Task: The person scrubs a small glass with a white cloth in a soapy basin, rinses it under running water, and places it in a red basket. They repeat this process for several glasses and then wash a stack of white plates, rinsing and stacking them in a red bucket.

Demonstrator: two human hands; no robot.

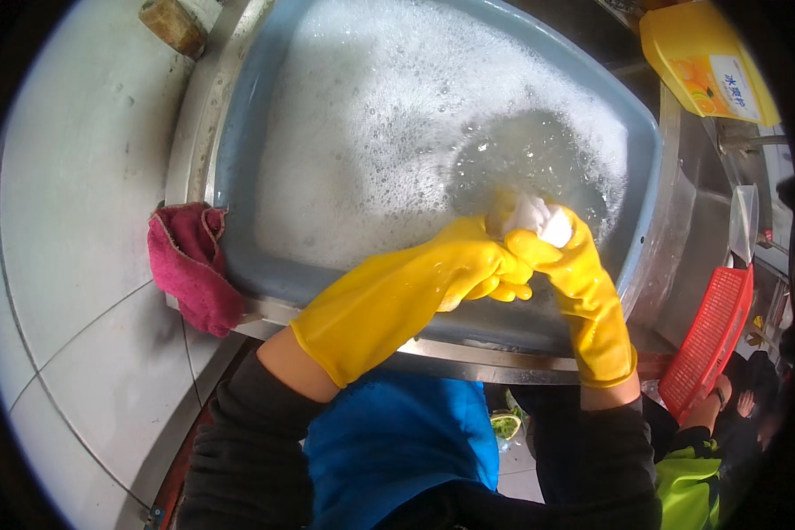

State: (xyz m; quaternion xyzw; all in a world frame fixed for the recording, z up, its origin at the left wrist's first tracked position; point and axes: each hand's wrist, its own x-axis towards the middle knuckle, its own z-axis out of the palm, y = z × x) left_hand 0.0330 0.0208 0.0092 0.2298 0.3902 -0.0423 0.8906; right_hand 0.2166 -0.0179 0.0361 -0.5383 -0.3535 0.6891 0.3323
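Note:
I wear yellow rubber gloves on both hands, which meet over the near right part of a blue-grey plastic tub [644, 172] of foamy water. My right hand [566, 248] grips a crumpled white cloth [544, 220], its thumb across the front. Pressed up close beside it is my left hand [483, 265], with curled fingers; its palm is hidden, so what it may hold does not show. White suds [371, 132] cover most of the water. Just beyond the cloth lies a foam-free patch of greyish water [517, 149].
A magenta cloth [192, 271] drapes over the sink's metal rim [199, 152] at left, against a tiled wall [73, 172]. At right stand a yellow bottle [709, 66] with a printed label and a red plastic basket [709, 338], another person's hand [721, 391] beside it.

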